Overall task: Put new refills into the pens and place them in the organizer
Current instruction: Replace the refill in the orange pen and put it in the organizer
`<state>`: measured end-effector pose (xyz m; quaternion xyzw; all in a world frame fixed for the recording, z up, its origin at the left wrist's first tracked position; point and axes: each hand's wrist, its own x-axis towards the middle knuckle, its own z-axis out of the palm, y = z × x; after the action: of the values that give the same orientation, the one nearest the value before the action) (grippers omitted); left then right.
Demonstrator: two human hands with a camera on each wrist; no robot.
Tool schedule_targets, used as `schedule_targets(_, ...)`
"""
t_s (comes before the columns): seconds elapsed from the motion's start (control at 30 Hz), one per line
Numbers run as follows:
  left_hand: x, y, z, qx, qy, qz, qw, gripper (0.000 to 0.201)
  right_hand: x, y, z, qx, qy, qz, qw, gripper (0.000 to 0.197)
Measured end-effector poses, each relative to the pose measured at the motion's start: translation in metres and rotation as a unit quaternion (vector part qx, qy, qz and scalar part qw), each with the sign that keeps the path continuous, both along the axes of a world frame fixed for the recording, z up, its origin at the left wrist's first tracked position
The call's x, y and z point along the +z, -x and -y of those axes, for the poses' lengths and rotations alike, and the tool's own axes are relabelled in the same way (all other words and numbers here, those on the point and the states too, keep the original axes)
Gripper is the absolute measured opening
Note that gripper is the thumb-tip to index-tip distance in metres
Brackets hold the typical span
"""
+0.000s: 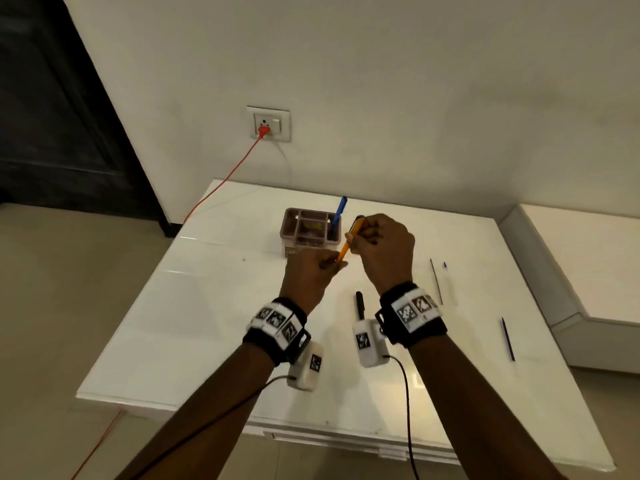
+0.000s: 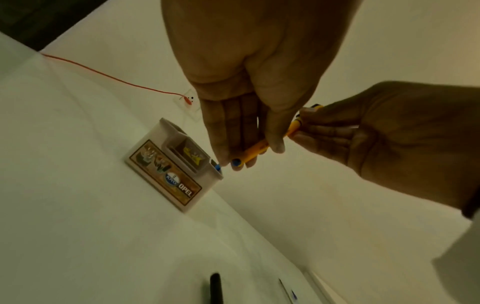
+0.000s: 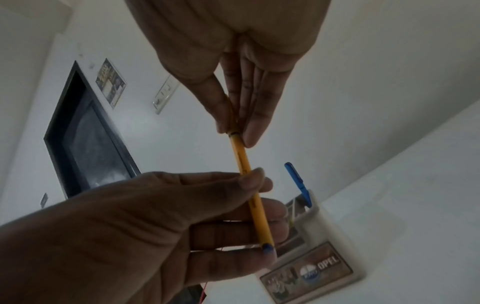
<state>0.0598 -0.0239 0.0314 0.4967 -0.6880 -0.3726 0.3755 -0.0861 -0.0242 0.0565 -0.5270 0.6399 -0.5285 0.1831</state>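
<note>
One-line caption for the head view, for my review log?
Both hands, left and right, hold a yellow pen over the table near the organizer.

Bare forearms, no sleeves. Each wrist wears a black band (image 1: 414,315) faced with white square-patterned marker tiles (image 1: 277,320). A white camera box (image 1: 369,342) hangs beneath each band, trailing a black cable (image 1: 407,403).

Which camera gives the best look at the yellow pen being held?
The right wrist view: the yellow pen shows nearly full length. The left wrist view shows it foreshortened behind fingers; the head view shows only a short stretch.
</note>
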Motion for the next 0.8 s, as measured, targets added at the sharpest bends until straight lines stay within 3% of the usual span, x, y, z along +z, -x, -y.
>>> schedule_targets(0.13, 0.022, 0.006, 0.040, -0.012, 0.047, 0.060, 0.997, 0.014, 0.019, 0.004, 0.051, -0.028, 0.027, -0.070, 0.997, 0.017)
schedule_targets(0.23, 0.020, 0.000, 0.059, 0.002, 0.064, 0.147, 0.987, 0.023, 0.019, 0.006, 0.086, -0.038, 0.031, -0.068, 0.996, 0.017)
schedule_targets(0.5, -0.029, -0.012, 0.086, 0.024, 0.017, 0.303, 0.953, 0.021, -0.038, 0.013, 0.136, -0.051, -0.096, -0.122, 0.987, 0.022)
schedule_targets(0.57, -0.034, -0.016, 0.093, 0.032, 0.029, 0.338, 0.940, 0.020, -0.048, 0.013, 0.143, -0.049, -0.114, -0.153, 0.980, 0.015)
schedule_targets(0.8, -0.042, -0.030, 0.108, 0.040, 0.071, 0.380, 0.921, 0.020, -0.054, 0.014, 0.162, -0.041, -0.133, -0.157, 0.978, 0.010)
